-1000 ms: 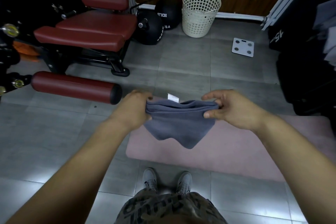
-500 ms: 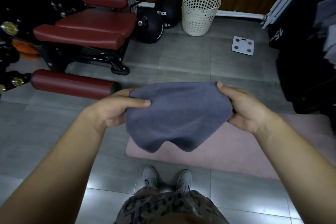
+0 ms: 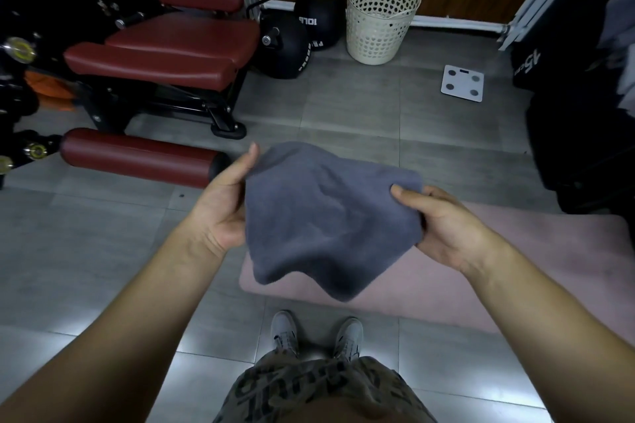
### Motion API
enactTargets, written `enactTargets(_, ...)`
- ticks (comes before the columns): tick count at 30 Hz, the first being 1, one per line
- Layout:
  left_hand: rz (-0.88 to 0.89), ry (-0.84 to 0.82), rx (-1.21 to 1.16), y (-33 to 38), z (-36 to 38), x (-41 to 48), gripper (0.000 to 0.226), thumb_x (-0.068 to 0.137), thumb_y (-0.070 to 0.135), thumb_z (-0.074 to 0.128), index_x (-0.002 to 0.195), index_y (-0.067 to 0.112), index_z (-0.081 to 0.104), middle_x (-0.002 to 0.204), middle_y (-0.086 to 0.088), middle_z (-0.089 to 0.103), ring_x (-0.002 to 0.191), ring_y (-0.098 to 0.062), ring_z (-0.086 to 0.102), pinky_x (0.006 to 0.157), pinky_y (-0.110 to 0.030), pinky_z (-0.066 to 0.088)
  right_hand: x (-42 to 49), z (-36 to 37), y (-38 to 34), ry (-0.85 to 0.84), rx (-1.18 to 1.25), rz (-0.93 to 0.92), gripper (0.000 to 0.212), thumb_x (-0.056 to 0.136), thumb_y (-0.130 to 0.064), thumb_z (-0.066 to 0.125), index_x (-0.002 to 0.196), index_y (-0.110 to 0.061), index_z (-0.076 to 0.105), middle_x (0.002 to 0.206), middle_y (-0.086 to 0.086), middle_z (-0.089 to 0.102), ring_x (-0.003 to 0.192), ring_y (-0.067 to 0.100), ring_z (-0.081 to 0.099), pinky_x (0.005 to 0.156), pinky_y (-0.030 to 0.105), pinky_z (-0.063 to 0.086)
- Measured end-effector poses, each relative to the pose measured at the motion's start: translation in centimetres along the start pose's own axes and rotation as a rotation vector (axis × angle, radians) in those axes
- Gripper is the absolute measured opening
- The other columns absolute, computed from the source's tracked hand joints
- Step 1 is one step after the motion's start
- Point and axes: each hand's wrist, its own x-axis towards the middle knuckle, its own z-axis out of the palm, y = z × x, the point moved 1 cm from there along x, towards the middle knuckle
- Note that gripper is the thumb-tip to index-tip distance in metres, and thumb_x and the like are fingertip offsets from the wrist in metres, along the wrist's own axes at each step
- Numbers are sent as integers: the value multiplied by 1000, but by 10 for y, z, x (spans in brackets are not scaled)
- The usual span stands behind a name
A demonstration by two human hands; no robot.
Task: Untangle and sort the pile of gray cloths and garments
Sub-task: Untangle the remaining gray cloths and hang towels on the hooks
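- Head view: a gray cloth (image 3: 330,216) hangs in the air between both hands, above the near edge of a pink mat (image 3: 464,271) on the gray tiled floor (image 3: 86,251).
- The left hand (image 3: 223,203) is clamped on the cloth's left edge, thumb raised along its upper corner; half a second ago that thumb lay flat across the front of the fabric.
- The right hand (image 3: 443,223) pinches the right edge, thumb on top and fingers hidden behind the fabric.
- The two hands are well apart, with the cloth stretched loosely between them.
- Compared with a second ago, when the cloth was bunched into a narrow folded strip showing a white tag, it is now opened out into a broad sheet, and the tag is out of sight.
- Its lower edge sags in two lobes, lower than before.
- Farther off, unchanged: a cream laundry basket (image 3: 381,14) by the wall, a white bathroom scale (image 3: 463,83) on the floor, a red padded gym bench (image 3: 165,45) on the left.
- The person's gray sneakers (image 3: 316,333) stand just short of the mat.
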Motion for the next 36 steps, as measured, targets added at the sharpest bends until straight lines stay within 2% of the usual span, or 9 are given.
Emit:
enactTargets(3, -155, -58, 195, -12, -7, -4, 66, 47, 30, 100, 105, 8, 78, 108, -14, 75, 97, -25, 74, 77, -35, 61, 0, -2, -5, 30, 71, 17, 26, 90, -21, 61, 103, -2, 74, 101, 17, 75, 93, 26, 73, 80, 30, 60)
enactTargets(6, -200, -45, 481, -19, -9, -3, 49, 75, 3, 80, 122, 5, 69, 121, -18, 70, 110, -30, 69, 82, -38, 59, -1, -3, -8, 55, 78, 59, 31, 94, -21, 60, 113, 2, 69, 105, 21, 73, 94, 29, 73, 82, 35, 61)
enactTargets(10, -180, 77, 577, -20, -9, 2, 52, 74, 5, 75, 125, 7, 64, 118, -13, 72, 109, -30, 69, 88, -45, 56, -3, -15, -11, 35, 68, 75, 39, 93, -24, 63, 124, -1, 65, 118, 24, 68, 105, 33, 69, 88, 41, 58)
enactTargets(14, -101, 136, 455, -19, 3, 5, 32, 81, 0, 62, 113, 1, 68, 106, -16, 73, 94, -27, 71, 78, -32, 59, -9, -25, -13, -129, 30, 1, 29, 85, -11, 66, 113, -4, 69, 108, 19, 73, 100, 28, 72, 85, 37, 60)
enactTargets(19, -66, 186, 13, -20, 5, 8, 20, 82, 22, 60, 75, 7, 72, 74, -9, 68, 69, -24, 69, 64, -29, 58, 2, -23, 14, -134, -351, 134, 54, 73, 1, 83, 124, -3, 66, 120, 17, 71, 117, 32, 66, 106, 46, 48)
enactTargets(23, 36, 73, -47, -25, -1, 1, 38, 74, 42, 79, 96, 11, 76, 95, -10, 75, 90, -25, 73, 75, -34, 60, 6, -20, 20, -39, 1, 107, 43, 83, -3, 69, 126, 1, 65, 122, 20, 69, 116, 33, 66, 96, 35, 55)
enactTargets(26, -54, 36, 249, -25, -10, 1, 69, 49, 23, 99, 110, 6, 72, 110, -16, 73, 100, -28, 72, 76, -35, 61, 8, -20, 21, -14, 188, 111, 45, 86, -16, 67, 128, 0, 64, 123, 18, 69, 115, 31, 66, 93, 35, 57)
enactTargets(29, -44, 80, 397, -23, -15, 5, 64, 67, 2, 82, 128, 0, 61, 125, -21, 67, 113, -32, 68, 83, -35, 60, 8, -24, 23, -4, 258, 88, 53, 87, -28, 68, 133, -2, 61, 128, 18, 67, 119, 31, 64, 98, 39, 55)
enactTargets(36, -35, 194, 206, -17, -26, 10, 29, 80, 10, 65, 108, 0, 70, 99, -18, 73, 87, -27, 74, 70, -34, 61, 10, -20, 45, 0, -289, 80, 28, 93, -9, 66, 120, -4, 67, 116, 11, 74, 115, 28, 68, 97, 39, 54)
